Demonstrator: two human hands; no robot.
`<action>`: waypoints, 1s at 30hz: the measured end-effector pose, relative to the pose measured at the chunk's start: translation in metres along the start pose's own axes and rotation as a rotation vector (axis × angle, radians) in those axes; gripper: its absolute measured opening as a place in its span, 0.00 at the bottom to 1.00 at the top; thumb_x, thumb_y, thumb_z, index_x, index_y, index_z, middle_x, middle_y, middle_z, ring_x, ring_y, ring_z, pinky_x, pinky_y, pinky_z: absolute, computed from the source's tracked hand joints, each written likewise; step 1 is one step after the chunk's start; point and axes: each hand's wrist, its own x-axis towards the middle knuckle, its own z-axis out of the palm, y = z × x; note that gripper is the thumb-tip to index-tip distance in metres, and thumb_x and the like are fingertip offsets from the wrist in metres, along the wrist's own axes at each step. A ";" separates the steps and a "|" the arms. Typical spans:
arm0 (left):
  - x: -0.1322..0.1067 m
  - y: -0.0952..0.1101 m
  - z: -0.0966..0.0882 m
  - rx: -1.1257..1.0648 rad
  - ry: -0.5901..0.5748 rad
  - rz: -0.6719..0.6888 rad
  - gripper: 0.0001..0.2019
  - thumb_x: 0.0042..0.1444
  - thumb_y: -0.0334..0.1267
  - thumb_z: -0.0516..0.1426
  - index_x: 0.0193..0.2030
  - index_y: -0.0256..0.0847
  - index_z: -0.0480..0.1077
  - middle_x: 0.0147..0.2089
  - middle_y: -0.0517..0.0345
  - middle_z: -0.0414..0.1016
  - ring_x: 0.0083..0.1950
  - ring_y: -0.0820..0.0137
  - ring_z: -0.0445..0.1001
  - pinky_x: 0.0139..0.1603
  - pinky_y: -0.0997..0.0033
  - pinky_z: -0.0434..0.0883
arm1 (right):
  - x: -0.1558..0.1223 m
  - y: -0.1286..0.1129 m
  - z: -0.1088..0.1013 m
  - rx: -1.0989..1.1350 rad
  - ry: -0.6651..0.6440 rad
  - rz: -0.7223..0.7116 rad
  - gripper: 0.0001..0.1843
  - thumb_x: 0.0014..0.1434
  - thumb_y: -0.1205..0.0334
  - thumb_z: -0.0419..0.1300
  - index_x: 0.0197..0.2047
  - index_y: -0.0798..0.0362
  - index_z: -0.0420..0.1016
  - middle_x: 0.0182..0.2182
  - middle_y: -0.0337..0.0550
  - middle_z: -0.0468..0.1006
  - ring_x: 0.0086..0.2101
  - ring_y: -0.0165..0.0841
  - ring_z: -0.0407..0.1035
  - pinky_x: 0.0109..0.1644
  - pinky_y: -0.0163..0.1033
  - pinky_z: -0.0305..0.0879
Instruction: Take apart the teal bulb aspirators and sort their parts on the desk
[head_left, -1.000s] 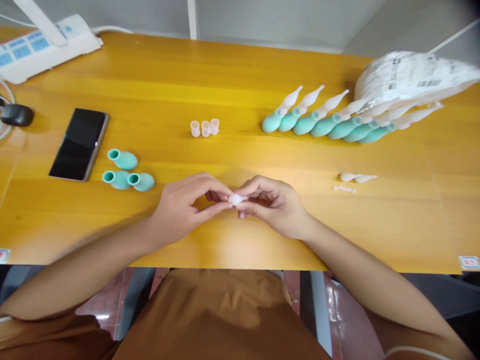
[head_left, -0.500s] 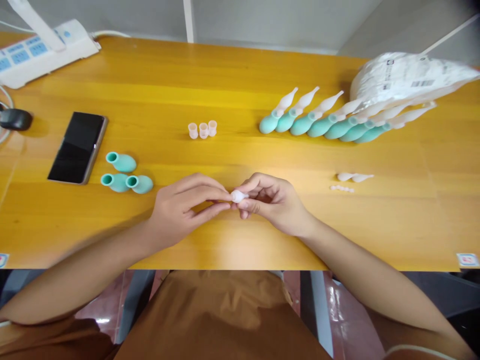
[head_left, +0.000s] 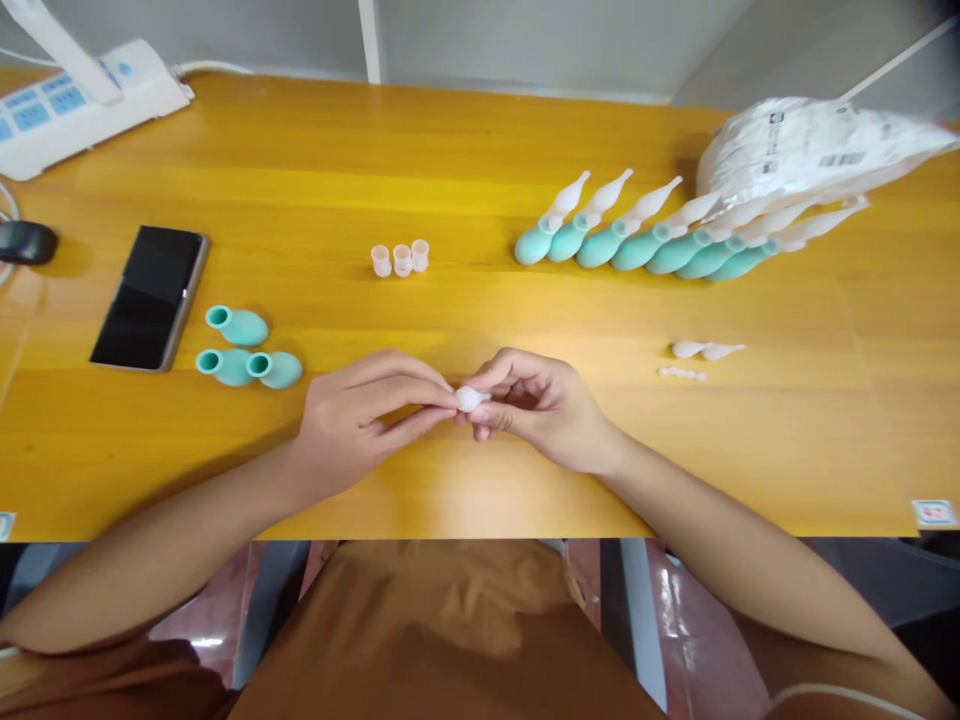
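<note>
Over the front middle of the table, a small white bulb-shaped nozzle tip (head_left: 472, 399) is held between my two hands. My right hand (head_left: 541, 405) pinches it with thumb and fingers near its narrow end, which points right. The fingertips of my left hand (head_left: 367, 420) are pressed together at its wide left end and partly cover it. Two similar white nozzle tips (head_left: 721, 351) lie on the table to the right, with a short row of small white beads (head_left: 682, 373) just in front of them.
Three teal bulbs (head_left: 276, 370) and a phone (head_left: 150, 297) lie left. Three pale pink cup-shaped connectors (head_left: 403, 260) stand mid-table. Several teal bulbs with white nozzles (head_left: 619, 240) line up at back right, before a white plastic bag (head_left: 802, 150). A power strip (head_left: 90, 115) and mouse (head_left: 27, 241) sit far left.
My left thumb and fingertips have drawn together on the wide end of the nozzle tip. My right hand keeps its pinch, and both hands stay almost in place.
</note>
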 end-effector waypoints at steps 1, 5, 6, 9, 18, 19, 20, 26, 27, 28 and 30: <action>0.000 -0.001 0.000 0.012 0.000 0.020 0.08 0.74 0.32 0.67 0.50 0.51 0.86 0.48 0.57 0.91 0.45 0.67 0.89 0.47 0.67 0.85 | 0.000 0.000 0.000 0.006 -0.002 0.005 0.12 0.66 0.63 0.80 0.48 0.52 0.85 0.40 0.42 0.92 0.34 0.28 0.85 0.41 0.36 0.86; -0.001 -0.004 -0.001 0.045 0.009 0.107 0.07 0.73 0.30 0.67 0.51 0.47 0.85 0.48 0.56 0.90 0.44 0.69 0.88 0.48 0.70 0.84 | 0.000 0.000 0.001 0.008 -0.006 0.021 0.11 0.66 0.63 0.80 0.48 0.52 0.85 0.39 0.42 0.92 0.34 0.28 0.85 0.41 0.36 0.86; -0.001 -0.004 0.000 0.047 0.007 0.114 0.07 0.73 0.29 0.68 0.51 0.46 0.85 0.48 0.56 0.90 0.45 0.70 0.88 0.48 0.71 0.84 | 0.001 -0.001 0.001 0.008 -0.009 0.022 0.11 0.66 0.62 0.80 0.48 0.52 0.85 0.39 0.42 0.92 0.34 0.29 0.85 0.41 0.36 0.86; -0.001 -0.005 0.002 0.013 0.018 0.064 0.07 0.71 0.30 0.70 0.52 0.45 0.83 0.46 0.56 0.89 0.43 0.70 0.87 0.46 0.72 0.84 | 0.001 -0.002 0.001 0.017 -0.026 0.021 0.11 0.67 0.62 0.80 0.48 0.51 0.85 0.39 0.42 0.92 0.35 0.29 0.84 0.42 0.36 0.85; 0.000 -0.007 0.004 -0.022 -0.006 0.010 0.09 0.68 0.33 0.72 0.53 0.44 0.82 0.45 0.58 0.85 0.41 0.72 0.84 0.44 0.74 0.82 | 0.003 -0.002 -0.001 -0.130 -0.031 0.079 0.15 0.67 0.52 0.80 0.46 0.51 0.84 0.35 0.38 0.87 0.34 0.28 0.79 0.41 0.35 0.78; 0.001 -0.006 0.004 -0.015 -0.012 0.002 0.09 0.69 0.32 0.72 0.52 0.44 0.82 0.44 0.58 0.85 0.41 0.72 0.83 0.44 0.73 0.82 | 0.003 -0.001 -0.001 -0.171 -0.021 0.085 0.16 0.66 0.50 0.80 0.46 0.51 0.84 0.35 0.38 0.86 0.34 0.29 0.78 0.41 0.36 0.77; 0.001 -0.006 0.004 -0.010 -0.019 -0.001 0.08 0.69 0.32 0.71 0.52 0.44 0.81 0.45 0.58 0.84 0.41 0.72 0.83 0.45 0.72 0.83 | 0.003 0.000 -0.002 -0.208 -0.013 0.088 0.18 0.66 0.47 0.80 0.46 0.51 0.84 0.34 0.38 0.85 0.34 0.29 0.78 0.40 0.36 0.76; -0.001 -0.007 0.004 0.011 -0.094 0.000 0.08 0.71 0.31 0.68 0.53 0.45 0.79 0.50 0.54 0.86 0.49 0.67 0.86 0.52 0.67 0.84 | 0.005 0.005 -0.003 -0.405 -0.035 0.026 0.22 0.69 0.39 0.74 0.47 0.50 0.85 0.33 0.37 0.82 0.31 0.30 0.74 0.37 0.37 0.69; -0.001 -0.007 0.004 0.020 -0.095 0.003 0.08 0.71 0.31 0.68 0.53 0.45 0.79 0.50 0.55 0.86 0.49 0.68 0.86 0.52 0.67 0.84 | 0.005 0.005 -0.003 -0.465 -0.043 -0.016 0.21 0.72 0.39 0.73 0.47 0.50 0.85 0.33 0.38 0.82 0.32 0.31 0.74 0.37 0.38 0.69; -0.001 -0.006 0.003 0.032 -0.091 0.008 0.09 0.71 0.31 0.68 0.53 0.45 0.78 0.50 0.56 0.86 0.48 0.68 0.86 0.52 0.68 0.83 | 0.006 0.003 -0.003 -0.540 -0.058 -0.067 0.19 0.74 0.41 0.71 0.48 0.50 0.85 0.35 0.39 0.83 0.32 0.31 0.75 0.37 0.38 0.69; -0.001 -0.006 0.003 0.078 -0.087 0.017 0.09 0.70 0.29 0.67 0.53 0.45 0.77 0.49 0.56 0.85 0.48 0.68 0.86 0.51 0.68 0.83 | 0.006 -0.006 -0.005 -0.742 -0.114 -0.165 0.15 0.77 0.47 0.69 0.50 0.50 0.84 0.39 0.43 0.84 0.36 0.33 0.78 0.41 0.39 0.72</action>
